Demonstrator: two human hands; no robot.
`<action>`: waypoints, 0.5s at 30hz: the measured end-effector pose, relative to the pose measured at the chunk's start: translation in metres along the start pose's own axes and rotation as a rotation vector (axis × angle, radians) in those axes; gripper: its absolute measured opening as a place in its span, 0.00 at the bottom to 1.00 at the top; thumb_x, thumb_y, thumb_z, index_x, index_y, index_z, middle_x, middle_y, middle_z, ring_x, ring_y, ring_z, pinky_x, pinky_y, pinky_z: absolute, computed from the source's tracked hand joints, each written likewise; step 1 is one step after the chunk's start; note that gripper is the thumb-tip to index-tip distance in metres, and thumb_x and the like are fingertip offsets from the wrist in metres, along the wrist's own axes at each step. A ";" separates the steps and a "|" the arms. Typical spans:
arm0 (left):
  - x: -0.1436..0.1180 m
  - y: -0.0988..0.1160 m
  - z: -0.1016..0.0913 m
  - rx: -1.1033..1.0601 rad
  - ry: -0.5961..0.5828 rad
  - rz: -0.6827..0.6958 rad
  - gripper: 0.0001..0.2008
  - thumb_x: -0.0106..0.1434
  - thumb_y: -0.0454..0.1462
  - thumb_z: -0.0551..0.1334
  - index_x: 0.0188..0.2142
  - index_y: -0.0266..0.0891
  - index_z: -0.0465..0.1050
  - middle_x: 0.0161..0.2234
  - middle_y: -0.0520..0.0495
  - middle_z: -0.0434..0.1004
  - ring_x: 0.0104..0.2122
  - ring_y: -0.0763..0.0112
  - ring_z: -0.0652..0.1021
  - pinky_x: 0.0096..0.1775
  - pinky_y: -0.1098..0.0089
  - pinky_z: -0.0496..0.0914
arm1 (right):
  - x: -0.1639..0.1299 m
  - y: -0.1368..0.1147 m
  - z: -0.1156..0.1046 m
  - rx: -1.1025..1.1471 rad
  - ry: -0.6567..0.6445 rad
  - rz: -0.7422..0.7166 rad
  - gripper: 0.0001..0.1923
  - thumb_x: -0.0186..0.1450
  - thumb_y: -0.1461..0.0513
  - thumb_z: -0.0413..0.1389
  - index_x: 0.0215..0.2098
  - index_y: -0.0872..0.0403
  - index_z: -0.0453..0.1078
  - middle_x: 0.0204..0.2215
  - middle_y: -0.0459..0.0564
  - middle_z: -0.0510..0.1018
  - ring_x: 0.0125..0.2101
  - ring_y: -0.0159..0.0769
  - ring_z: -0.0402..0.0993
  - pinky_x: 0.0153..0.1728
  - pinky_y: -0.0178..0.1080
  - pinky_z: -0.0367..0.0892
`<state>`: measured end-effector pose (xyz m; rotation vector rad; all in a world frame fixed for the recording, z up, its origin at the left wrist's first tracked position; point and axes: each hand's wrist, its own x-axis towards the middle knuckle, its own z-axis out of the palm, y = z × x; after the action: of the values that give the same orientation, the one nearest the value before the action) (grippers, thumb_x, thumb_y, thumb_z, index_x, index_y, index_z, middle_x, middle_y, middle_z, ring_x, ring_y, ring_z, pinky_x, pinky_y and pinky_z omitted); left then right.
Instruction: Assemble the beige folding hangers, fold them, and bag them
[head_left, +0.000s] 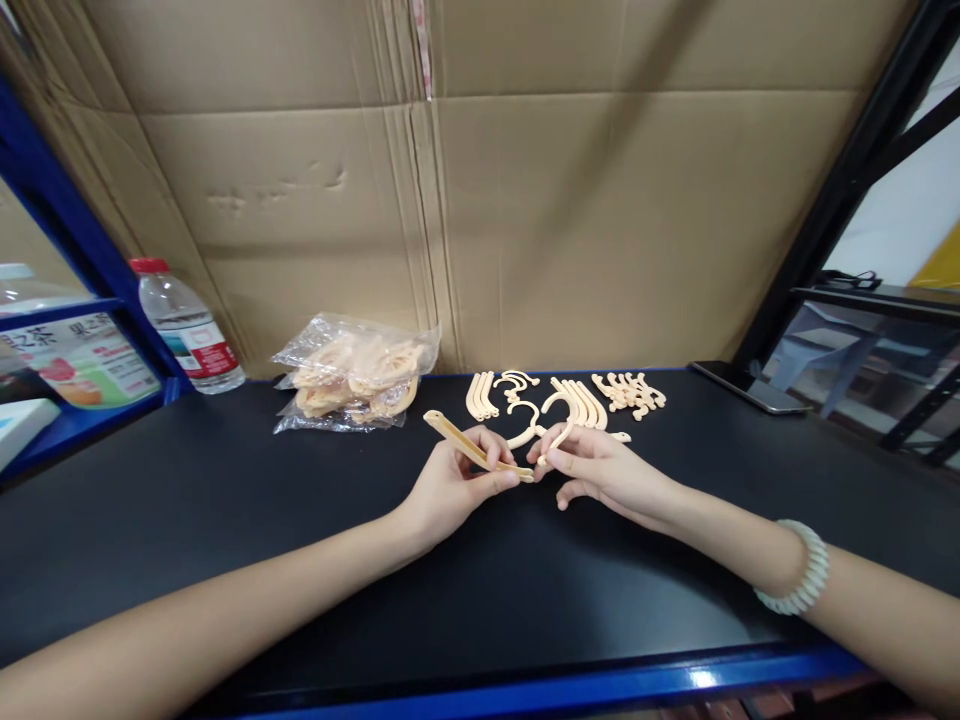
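Note:
My left hand is closed around a beige plastic hanger arm, which slants down to the right above the table. Between the fingers of my right hand is a curved beige hanger hook; its knobbed lower end is close to the tip of the arm, and I cannot tell whether they touch. Just behind both hands lies a hanger with its hook attached, partly hidden by my fingers. Farther back are a left row of hanger arms, a right row of arms, and several loose hooks.
A pile of small beige pieces lies at the back right, near a phone. Clear plastic bags of beige parts and a water bottle stand at the back left. Cardboard walls off the far side of the black table.

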<state>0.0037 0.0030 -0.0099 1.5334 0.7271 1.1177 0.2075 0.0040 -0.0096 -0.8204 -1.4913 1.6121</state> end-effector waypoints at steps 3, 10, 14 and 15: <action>0.000 -0.001 0.000 0.022 -0.025 0.018 0.15 0.52 0.34 0.69 0.23 0.37 0.61 0.29 0.53 0.68 0.32 0.74 0.73 0.36 0.72 0.68 | 0.000 0.001 -0.001 -0.001 -0.025 0.014 0.15 0.59 0.53 0.62 0.34 0.56 0.69 0.38 0.50 0.71 0.40 0.37 0.72 0.29 0.35 0.72; -0.002 -0.002 0.001 0.097 -0.046 0.043 0.15 0.54 0.35 0.68 0.23 0.36 0.61 0.26 0.54 0.67 0.29 0.74 0.74 0.32 0.72 0.68 | 0.000 0.001 -0.001 -0.038 -0.087 0.059 0.14 0.58 0.55 0.63 0.34 0.58 0.69 0.33 0.52 0.76 0.37 0.38 0.77 0.30 0.35 0.72; -0.004 -0.002 0.001 0.168 -0.052 0.114 0.14 0.55 0.36 0.67 0.22 0.37 0.62 0.27 0.53 0.68 0.28 0.73 0.74 0.32 0.71 0.69 | -0.001 -0.001 0.000 -0.047 -0.081 0.064 0.14 0.58 0.55 0.63 0.33 0.58 0.69 0.31 0.51 0.77 0.34 0.36 0.77 0.31 0.34 0.72; -0.005 -0.002 0.000 0.191 -0.053 0.130 0.14 0.56 0.36 0.67 0.22 0.37 0.62 0.27 0.52 0.68 0.28 0.73 0.73 0.32 0.71 0.69 | -0.001 -0.002 0.000 -0.047 -0.079 0.063 0.14 0.58 0.55 0.63 0.32 0.58 0.69 0.30 0.50 0.77 0.33 0.35 0.77 0.31 0.35 0.72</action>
<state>0.0026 -0.0008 -0.0129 1.7863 0.7227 1.1245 0.2079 0.0032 -0.0081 -0.8462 -1.5785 1.6792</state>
